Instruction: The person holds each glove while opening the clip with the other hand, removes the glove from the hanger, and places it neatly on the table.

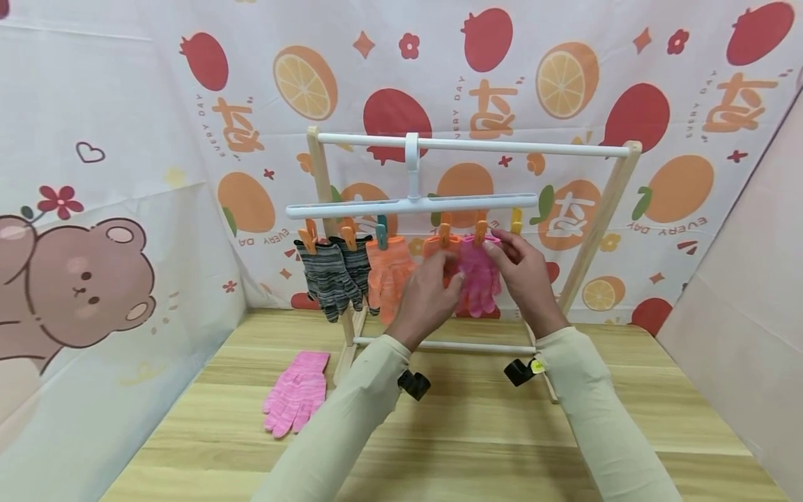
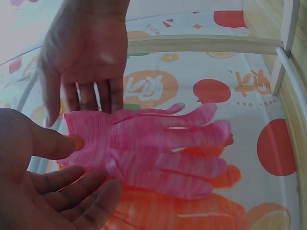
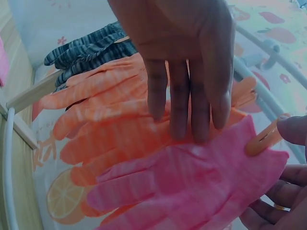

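A pink glove [image 1: 479,279] hangs by its cuff from an orange clip [image 1: 480,231] beneath a white hanger [image 1: 370,208]. My left hand [image 1: 429,296] is at the left of its cuff, fingers loosely extended in front of an orange glove [image 3: 115,139]. At the cuff's right side is my right hand [image 1: 527,275]. In the right wrist view, my right thumb [image 3: 293,130] overlaps the clip's handle end, while the fingers [image 3: 268,211] lie behind the cuff. The right fingers look straight in the left wrist view, thumb apart from them.
Grey-black striped gloves [image 1: 329,275] and another orange glove [image 1: 389,275] hang further left. A yellow clip [image 1: 516,219] is near the hanger's right end. The hanger hooks over the rack's white rod [image 1: 502,145]. Another pink glove [image 1: 297,394] lies on the wooden table [image 1: 464,446].
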Demonstrator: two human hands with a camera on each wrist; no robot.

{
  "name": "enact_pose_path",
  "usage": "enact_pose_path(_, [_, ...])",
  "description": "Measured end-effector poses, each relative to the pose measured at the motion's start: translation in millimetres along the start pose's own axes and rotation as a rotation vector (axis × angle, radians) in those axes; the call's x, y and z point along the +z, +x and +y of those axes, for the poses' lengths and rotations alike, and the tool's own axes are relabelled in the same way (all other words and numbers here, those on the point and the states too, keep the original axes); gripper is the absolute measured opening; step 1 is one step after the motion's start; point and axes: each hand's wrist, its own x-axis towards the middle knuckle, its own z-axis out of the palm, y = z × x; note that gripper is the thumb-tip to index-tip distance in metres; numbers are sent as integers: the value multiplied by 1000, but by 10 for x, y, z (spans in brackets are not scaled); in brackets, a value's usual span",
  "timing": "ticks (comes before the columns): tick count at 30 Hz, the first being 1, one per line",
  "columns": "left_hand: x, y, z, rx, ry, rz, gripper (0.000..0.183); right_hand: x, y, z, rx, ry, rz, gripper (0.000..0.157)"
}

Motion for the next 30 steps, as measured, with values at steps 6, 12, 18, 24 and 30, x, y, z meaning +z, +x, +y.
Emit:
enact_pose_path(6, [18, 61, -11, -26, 0, 30, 31, 75, 23, -107, -29, 34, -41, 54])
enact_pose_path(12, [25, 102, -7, -45, 1, 61, 33, 92, 45, -155, -11, -1, -37, 56])
enact_pose_path(18, [30, 147, 15, -49, -6, 91, 26, 84, 67, -181, -6, -34, -15, 57])
enact_pose_path(24, [52, 181, 50, -106, -48, 107, 19, 94, 72, -214, 19, -18, 0, 57])
enact_pose_path(30, [99, 197, 77, -112, -44, 116, 21, 91, 98, -286, 43, 27, -27, 59])
